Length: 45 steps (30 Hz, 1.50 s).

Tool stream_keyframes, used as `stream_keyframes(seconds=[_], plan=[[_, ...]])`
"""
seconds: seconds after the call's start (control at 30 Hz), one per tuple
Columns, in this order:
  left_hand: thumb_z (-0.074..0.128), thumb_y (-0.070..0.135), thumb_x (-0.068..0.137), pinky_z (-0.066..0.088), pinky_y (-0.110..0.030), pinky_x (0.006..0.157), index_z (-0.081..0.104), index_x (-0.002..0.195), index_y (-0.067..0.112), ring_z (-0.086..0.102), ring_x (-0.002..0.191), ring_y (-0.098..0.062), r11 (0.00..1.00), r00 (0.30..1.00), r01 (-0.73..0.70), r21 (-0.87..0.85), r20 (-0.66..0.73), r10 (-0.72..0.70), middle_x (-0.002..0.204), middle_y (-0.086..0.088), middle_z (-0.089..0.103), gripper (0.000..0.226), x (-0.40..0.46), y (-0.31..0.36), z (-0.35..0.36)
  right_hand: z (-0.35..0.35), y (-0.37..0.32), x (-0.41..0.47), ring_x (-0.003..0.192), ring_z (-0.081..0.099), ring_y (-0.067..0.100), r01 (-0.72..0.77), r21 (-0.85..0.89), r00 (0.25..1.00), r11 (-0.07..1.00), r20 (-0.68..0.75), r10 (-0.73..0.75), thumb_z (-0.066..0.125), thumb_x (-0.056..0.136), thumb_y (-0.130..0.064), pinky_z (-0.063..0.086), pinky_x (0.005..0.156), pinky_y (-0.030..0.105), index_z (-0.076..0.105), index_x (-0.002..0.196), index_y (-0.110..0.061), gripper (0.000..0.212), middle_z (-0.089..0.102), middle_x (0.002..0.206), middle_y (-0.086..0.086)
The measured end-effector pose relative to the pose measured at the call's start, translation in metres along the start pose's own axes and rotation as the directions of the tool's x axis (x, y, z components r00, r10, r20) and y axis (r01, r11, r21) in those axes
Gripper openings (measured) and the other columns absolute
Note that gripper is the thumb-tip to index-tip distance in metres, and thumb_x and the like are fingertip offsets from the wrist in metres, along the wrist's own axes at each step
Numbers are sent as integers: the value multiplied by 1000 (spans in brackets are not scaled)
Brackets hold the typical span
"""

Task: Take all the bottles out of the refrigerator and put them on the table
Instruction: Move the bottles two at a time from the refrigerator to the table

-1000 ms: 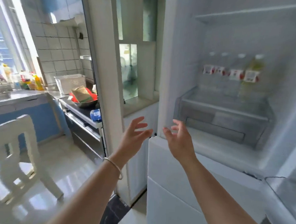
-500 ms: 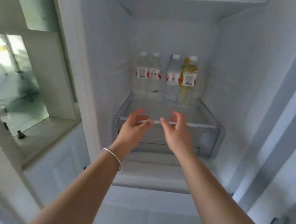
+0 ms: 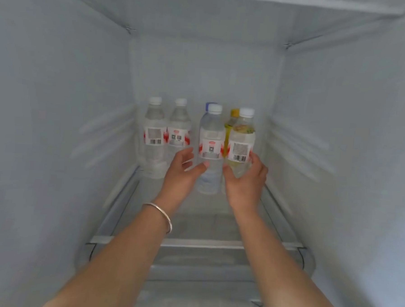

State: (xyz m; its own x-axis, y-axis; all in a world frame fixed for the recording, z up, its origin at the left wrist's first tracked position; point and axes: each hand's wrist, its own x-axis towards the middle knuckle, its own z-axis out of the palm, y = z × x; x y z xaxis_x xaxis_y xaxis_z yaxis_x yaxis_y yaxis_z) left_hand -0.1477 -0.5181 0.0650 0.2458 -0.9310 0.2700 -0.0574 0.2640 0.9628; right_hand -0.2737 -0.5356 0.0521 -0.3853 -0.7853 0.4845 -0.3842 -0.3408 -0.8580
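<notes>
Several bottles stand at the back of the glass shelf (image 3: 199, 243) inside the refrigerator. Two clear water bottles (image 3: 153, 136) (image 3: 179, 131) are on the left. A taller water bottle (image 3: 211, 130) stands in the middle, with a blue-capped bottle (image 3: 208, 105) mostly hidden behind it. To the right are a yellow-capped bottle (image 3: 232, 119) and, in front of it, a pale yellowish bottle (image 3: 242, 136). My left hand (image 3: 184, 176) is spread around the middle bottle's lower left, thumb touching its front. My right hand (image 3: 244, 181) wraps the yellowish bottle's lower half.
The white refrigerator walls (image 3: 57, 122) close in on both sides, with a shelf overhead (image 3: 215, 18). A clear drawer front (image 3: 202, 266) sits below the glass shelf. Ribbed shelf rails (image 3: 298, 146) line the side walls.
The view has moved in close to the refrigerator. Both hands have reached from the shelf's front edge back to the bottles, and the right hand has closed around the yellowish one.
</notes>
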Motion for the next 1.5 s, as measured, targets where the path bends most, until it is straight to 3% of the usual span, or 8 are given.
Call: stream_keyframes(seconds=[0.27,0.37,0.63,0.93,1.07,1.23,1.43,1.5], plan=[[75,31,79,39,-41,110,39,137,25,49,126,-17,999,999,2,41,53,-4,137,2,53,68,48,-21,27,10,24,41,123,43,26,-16,-132,997,991,69,26,75,71,-44,35,104,37,34,141,-15,86,47,132,9],[78,30,75,45,-40,104,45,129,22,57,117,-17,997,998,32,68,48,-35,128,-1,60,64,61,-25,31,10,25,53,100,60,8,-111,47,973,993,207,99,80,64,-47,50,84,29,43,122,-28,71,60,109,-13],[76,26,78,46,-2,62,62,113,18,65,82,10,991,995,-71,115,73,63,101,7,71,39,68,-31,37,17,34,58,88,68,7,-245,202,947,948,258,190,81,45,-57,56,80,32,55,110,-23,78,70,98,-10],[77,56,47,55,-33,83,58,118,25,69,95,-10,998,998,-59,-8,13,59,105,7,72,80,30,5,15,2,-10,34,78,66,-2,-167,291,969,942,225,102,83,66,-26,49,67,17,59,108,-22,49,69,89,-11],[82,33,68,52,-24,83,59,114,26,68,96,-7,991,991,-126,-47,41,128,106,7,72,52,-8,33,-5,-19,-43,-1,82,69,4,-119,340,975,933,217,45,82,59,-35,54,74,26,60,111,-18,59,72,92,-6],[76,57,58,54,-37,90,62,114,26,70,97,-13,993,983,-77,-87,159,90,105,5,74,66,-77,42,-41,-56,-76,-81,83,71,4,-108,276,978,955,203,52,83,62,-39,55,70,22,62,112,-17,59,74,95,-5],[78,57,57,53,-20,72,65,108,22,73,86,-12,995,916,82,-53,398,-54,95,3,76,63,-201,29,-78,-120,-84,-220,77,70,9,-273,252,962,928,93,257,80,71,-24,56,78,31,66,87,-26,21,73,80,-6],[79,55,59,52,-20,69,65,106,24,73,85,-12,985,874,160,-69,474,-109,95,2,76,58,-245,24,-81,-145,-79,-264,78,70,10,-363,204,931,909,48,361,79,70,-31,57,75,31,65,100,-24,34,73,86,-6]])
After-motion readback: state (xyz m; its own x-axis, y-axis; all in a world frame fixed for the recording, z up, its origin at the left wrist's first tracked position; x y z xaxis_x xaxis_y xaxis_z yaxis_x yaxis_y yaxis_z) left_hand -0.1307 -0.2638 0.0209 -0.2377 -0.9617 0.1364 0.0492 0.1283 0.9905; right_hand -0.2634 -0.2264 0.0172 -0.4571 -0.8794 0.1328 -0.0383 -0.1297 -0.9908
